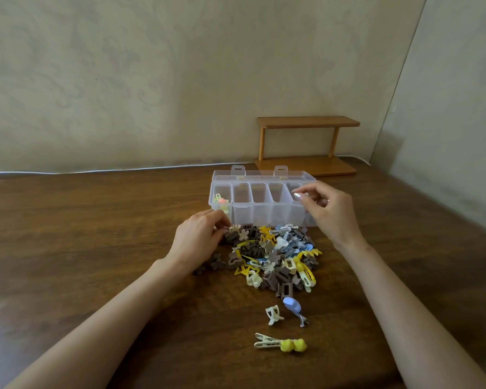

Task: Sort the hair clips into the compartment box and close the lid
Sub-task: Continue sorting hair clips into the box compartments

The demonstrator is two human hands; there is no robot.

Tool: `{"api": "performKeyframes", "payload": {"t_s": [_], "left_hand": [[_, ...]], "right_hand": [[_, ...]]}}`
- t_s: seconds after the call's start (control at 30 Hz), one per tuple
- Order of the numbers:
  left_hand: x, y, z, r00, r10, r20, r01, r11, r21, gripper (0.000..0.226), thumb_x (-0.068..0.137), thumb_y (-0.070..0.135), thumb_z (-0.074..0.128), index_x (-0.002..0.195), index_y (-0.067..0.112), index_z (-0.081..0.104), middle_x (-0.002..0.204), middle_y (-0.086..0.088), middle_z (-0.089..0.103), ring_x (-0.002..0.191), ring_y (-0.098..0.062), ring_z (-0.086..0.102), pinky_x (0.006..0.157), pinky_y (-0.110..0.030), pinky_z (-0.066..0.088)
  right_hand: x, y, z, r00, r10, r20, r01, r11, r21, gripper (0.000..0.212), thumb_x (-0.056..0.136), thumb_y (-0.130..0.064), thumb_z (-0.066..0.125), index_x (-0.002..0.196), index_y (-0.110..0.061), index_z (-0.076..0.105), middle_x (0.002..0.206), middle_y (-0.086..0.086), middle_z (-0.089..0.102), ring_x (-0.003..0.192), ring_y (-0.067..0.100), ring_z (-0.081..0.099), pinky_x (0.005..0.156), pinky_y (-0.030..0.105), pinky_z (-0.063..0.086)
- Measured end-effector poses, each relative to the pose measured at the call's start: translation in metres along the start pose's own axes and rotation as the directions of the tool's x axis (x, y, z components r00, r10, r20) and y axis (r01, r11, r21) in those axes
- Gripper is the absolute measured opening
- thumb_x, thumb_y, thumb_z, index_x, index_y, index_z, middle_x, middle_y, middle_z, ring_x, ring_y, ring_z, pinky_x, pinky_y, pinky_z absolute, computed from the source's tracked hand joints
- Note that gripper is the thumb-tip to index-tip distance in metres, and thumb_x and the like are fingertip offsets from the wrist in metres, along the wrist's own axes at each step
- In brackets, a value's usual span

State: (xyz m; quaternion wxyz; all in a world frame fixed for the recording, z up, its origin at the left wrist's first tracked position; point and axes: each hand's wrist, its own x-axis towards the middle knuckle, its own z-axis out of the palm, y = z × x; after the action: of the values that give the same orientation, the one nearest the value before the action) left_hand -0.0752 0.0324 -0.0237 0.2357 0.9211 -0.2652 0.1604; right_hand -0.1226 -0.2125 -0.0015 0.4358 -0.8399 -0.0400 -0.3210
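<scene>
While lid stands open, we see clear compartment box (253, 204) on brown counter (96, 234), just past both hands. Left hand (199, 242) rests at pile's left edge, fingers bent onto brown clip; we cannot tell if it grips. Right hand (328, 211) hovers over box's right end, fingertips pinched together; we cannot tell what they hold. Pile of hair clips (275, 259) lies between hands. Few clips sit in compartment nearest left hand. Yellow ball clip (281, 343) lies nearer us, apart.
</scene>
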Motion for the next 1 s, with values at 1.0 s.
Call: {"api": "performKeyframes", "payload": {"t_s": [1.0], "left_hand": [[0.003, 0.025, -0.022, 0.985, -0.025, 0.172, 0.137, 0.718, -0.682, 0.016, 0.082, 0.006, 0.065, 0.096, 0.012, 0.064, 0.09, -0.001, 0.07, 0.081, -0.013, 0.07, 0.074, -0.025, 0.056]], "right_hand": [[-0.019, -0.017, 0.04, 0.913, -0.11, 0.393, 0.117, 0.993, 0.008, 0.012, 0.079, -0.028, 0.073, 0.089, -0.022, 0.071, 0.078, -0.008, 0.065, 0.062, 0.006, 0.053, 0.058, 0.026, 0.042]]}}
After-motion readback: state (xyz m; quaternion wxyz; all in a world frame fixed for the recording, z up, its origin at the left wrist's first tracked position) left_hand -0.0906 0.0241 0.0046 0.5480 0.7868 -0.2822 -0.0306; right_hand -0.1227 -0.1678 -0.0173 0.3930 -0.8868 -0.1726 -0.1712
